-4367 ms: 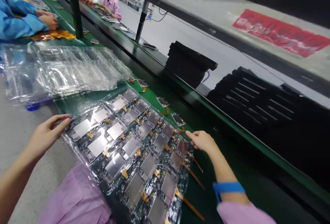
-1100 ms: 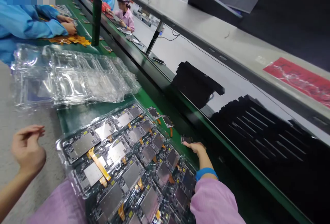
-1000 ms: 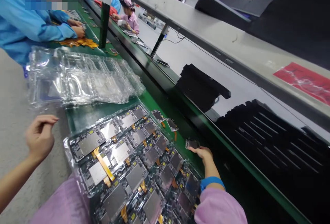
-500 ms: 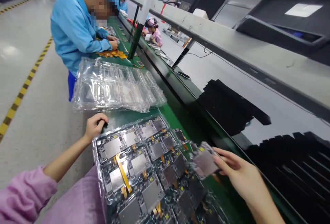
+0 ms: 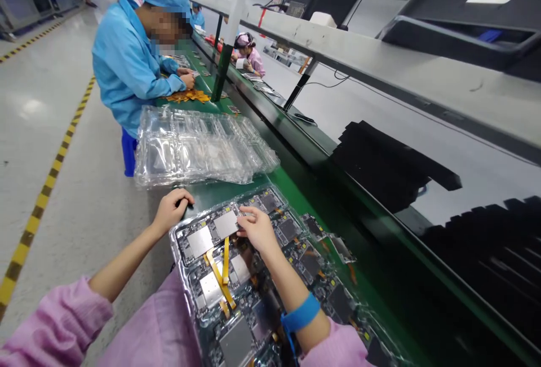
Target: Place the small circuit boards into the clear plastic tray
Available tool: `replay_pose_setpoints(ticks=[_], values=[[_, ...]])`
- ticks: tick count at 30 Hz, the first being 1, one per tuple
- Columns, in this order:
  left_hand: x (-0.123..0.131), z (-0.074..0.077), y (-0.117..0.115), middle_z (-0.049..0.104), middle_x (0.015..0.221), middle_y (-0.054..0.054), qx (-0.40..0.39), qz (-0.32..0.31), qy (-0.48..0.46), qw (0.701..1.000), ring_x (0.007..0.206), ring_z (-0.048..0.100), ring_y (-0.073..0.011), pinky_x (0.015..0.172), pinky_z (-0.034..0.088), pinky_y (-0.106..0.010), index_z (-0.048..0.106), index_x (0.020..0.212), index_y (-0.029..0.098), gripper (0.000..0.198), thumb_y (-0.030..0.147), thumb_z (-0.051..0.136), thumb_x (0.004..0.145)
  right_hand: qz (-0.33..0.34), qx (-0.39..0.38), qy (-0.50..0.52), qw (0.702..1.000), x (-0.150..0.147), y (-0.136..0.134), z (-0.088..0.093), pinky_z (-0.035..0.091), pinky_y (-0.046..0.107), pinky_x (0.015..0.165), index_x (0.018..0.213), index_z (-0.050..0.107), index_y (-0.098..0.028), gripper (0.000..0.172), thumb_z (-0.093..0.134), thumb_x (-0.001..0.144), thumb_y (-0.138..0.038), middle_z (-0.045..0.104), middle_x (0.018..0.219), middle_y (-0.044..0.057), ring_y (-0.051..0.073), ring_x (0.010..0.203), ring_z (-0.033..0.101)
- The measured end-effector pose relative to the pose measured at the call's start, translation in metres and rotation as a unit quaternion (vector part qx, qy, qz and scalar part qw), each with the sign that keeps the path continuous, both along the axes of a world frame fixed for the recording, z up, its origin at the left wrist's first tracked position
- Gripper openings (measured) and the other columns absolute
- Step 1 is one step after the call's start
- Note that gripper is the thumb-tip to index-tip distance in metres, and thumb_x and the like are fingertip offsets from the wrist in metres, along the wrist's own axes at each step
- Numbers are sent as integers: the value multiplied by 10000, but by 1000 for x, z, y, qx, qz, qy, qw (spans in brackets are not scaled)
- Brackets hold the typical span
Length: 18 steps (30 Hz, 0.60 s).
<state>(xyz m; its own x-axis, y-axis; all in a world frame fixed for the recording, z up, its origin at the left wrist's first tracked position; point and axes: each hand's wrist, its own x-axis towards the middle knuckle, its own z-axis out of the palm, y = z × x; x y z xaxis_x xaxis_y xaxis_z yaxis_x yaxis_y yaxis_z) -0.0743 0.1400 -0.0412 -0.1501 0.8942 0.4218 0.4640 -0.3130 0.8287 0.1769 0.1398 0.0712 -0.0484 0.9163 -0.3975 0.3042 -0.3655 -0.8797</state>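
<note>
A clear blister tray [image 5: 181, 254] full of small circuit boards with silver shields and orange flex cables lies on the green belt in front of me. My right hand [image 5: 257, 231] reaches over the tray's far end, its fingertips pinched on the edge of a silver-shielded circuit board [image 5: 225, 224] that sits in a pocket there. My left hand [image 5: 169, 211] is curled closed against the tray's far left corner. A blue band circles my right wrist.
A stack of empty clear trays [image 5: 203, 147] lies just beyond. A co-worker in blue [image 5: 127, 68] leans over orange flex cables [image 5: 186, 95]. Loose boards [image 5: 338, 246] rest on the belt [image 5: 291, 186]. Black foam trays [image 5: 389, 158] stand at right, under a long shelf.
My right hand picked a board off the belt, carried it left across the tray and lowered it into a far pocket. My left hand came to the tray's corner and closed.
</note>
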Motion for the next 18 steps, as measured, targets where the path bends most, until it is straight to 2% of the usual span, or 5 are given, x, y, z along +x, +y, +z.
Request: replay_pose_setpoints(ticks=[3, 6, 9, 14, 18], values=[[1, -1, 0, 650, 765, -42, 6, -3, 7, 1000, 784, 591, -201, 782, 435, -309, 629, 703, 205, 259, 251, 429, 860, 46, 145, -188, 970, 7, -12, 11, 571, 367, 799, 1118, 636, -165, 260, 630, 875, -73, 682, 953, 41, 195, 743, 667], [0, -1, -1, 652, 770, -39, 10, -5, 6, 1000, 785, 587, -198, 783, 430, -309, 630, 707, 202, 255, 229, 433, 866, 125, 301, -375, 868, 7, -29, 22, 490, 417, 966, 1185, 628, -160, 276, 616, 912, -121, 612, 1221, 113, 275, 1059, 616], [0, -2, 0, 651, 774, -35, 10, -3, 6, 1000, 787, 586, -195, 788, 427, -304, 631, 715, 201, 254, 219, 431, 871, 222, 360, -403, 812, -1, -43, 20, 425, 419, 1045, 1296, 588, -151, 341, 608, 957, -167, 533, 1372, 119, 285, 1237, 502], [-3, -7, -2, 651, 792, -37, 9, -7, 15, 1000, 807, 596, -194, 802, 429, -298, 637, 730, 197, 252, 237, 434, 874, 311, 324, -402, 798, -6, -52, 8, 374, 420, 1087, 1299, 611, -179, 338, 627, 1010, -356, 544, 1396, 98, 277, 1262, 489], [-6, -10, -4, 654, 802, -29, 23, -7, 13, 1000, 815, 602, -193, 810, 433, -293, 645, 738, 198, 226, 234, 460, 863, 216, 298, -397, 841, 36, -43, 34, 411, 345, 1041, 1270, 638, -216, 291, 558, 1041, -377, 621, 1306, 50, 231, 1196, 553]])
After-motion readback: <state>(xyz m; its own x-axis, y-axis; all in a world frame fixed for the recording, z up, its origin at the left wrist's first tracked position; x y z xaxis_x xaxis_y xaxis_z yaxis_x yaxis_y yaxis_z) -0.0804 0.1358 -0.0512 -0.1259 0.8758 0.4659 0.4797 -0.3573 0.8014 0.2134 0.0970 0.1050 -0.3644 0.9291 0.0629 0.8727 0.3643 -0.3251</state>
